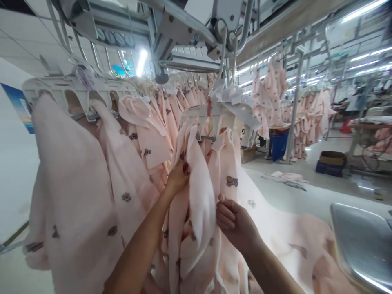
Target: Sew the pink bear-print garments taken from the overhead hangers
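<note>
Pale pink fleece garment pieces (200, 192) with small printed bears hang from a white clip hanger (220, 116) in front of me. My left hand (179, 176) is at the upper left of these pieces, its fingers closed on a fold and partly hidden by the cloth. Lower and to the right, my right hand (234, 222) has its fingers curled in a pinch on the edge of a hanging piece. More pink fleece pieces (73, 175) hang from a second white hanger (61, 83) on the left.
An overhead metal rail (183, 20) with hooks carries the hangers. A white worktable (275, 192) at right bears pink fabric, beside a metal plate (364, 245). Behind are hung garments (269, 98), a metal post (295, 106) and a cardboard box (330, 163).
</note>
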Tool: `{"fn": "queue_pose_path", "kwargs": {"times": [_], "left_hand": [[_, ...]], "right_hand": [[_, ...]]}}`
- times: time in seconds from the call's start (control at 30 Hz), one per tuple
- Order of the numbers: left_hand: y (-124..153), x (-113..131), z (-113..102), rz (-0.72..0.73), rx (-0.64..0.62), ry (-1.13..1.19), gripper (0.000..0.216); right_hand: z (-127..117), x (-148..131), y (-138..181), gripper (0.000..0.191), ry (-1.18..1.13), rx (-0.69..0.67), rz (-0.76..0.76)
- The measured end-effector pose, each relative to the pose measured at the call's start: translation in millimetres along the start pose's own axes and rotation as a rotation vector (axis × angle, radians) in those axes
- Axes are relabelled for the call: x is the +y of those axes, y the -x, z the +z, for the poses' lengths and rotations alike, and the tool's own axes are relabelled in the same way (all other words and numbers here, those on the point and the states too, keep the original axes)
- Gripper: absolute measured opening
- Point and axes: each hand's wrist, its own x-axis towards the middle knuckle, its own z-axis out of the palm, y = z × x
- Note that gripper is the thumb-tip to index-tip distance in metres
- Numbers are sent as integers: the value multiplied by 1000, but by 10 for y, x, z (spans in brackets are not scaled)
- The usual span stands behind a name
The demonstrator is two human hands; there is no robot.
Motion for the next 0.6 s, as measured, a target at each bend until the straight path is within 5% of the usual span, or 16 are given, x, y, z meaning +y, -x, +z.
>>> {"fn": "queue_pose_path", "kwargs": {"times": [0.13,0.27,0.33,0.47,0.6], "left_hand": [[27,-178,113,-55,-23,59,21],[142,-28,-100,-141,-121,165,39],[255,124,-356,-197,-154,198,45],[711,302,-1078,-276,-175,244,46],[1365,172,-1701,-611,-197,205,39]], "right_hand": [[135,150,-9,37,460,75,-156],[281,536,-156,63,1025,172,-248],[281,657,-251,59,1194,250,-243],[126,666,-386,28,1140,284,-192],[-23,524,-289,22,931,182,-152]]}}
